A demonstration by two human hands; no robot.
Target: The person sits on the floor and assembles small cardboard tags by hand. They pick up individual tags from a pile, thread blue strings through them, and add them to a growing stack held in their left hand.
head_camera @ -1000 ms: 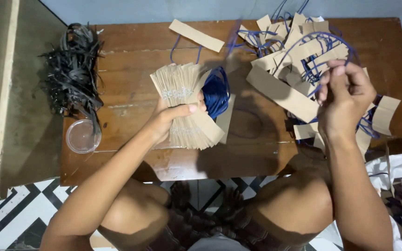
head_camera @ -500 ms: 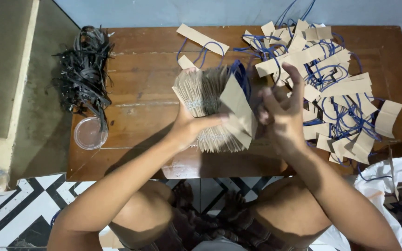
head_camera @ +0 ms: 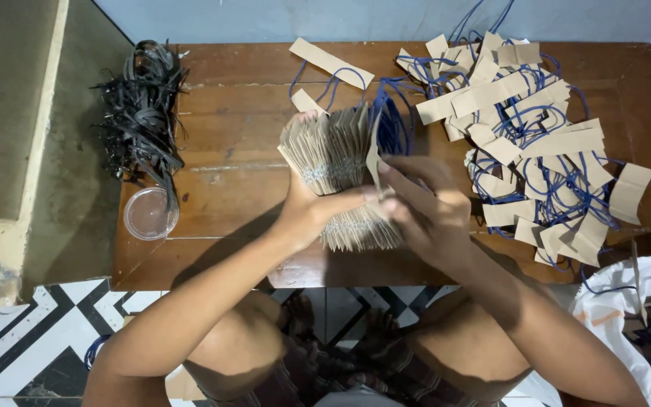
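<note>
A thick stack of brown paper strips (head_camera: 337,162) with blue cord loops stands on edge in the middle of the wooden table (head_camera: 227,173). My left hand (head_camera: 312,212) grips the stack from the near side, thumb across its front. My right hand (head_camera: 423,207) pinches one brown strip (head_camera: 373,154) and presses it against the right end of the stack. Blue cord (head_camera: 392,124) bulges out behind the stack.
A loose heap of brown strips with blue cord handles (head_camera: 536,151) covers the table's right half. A tangle of black straps (head_camera: 141,113) and a clear round lid (head_camera: 149,213) lie at the left edge. A white bag (head_camera: 642,316) sits on the floor at right.
My right hand came from the heap at right with one strip and brought it to the stack. My left hand tipped the stack upright and holds it.
</note>
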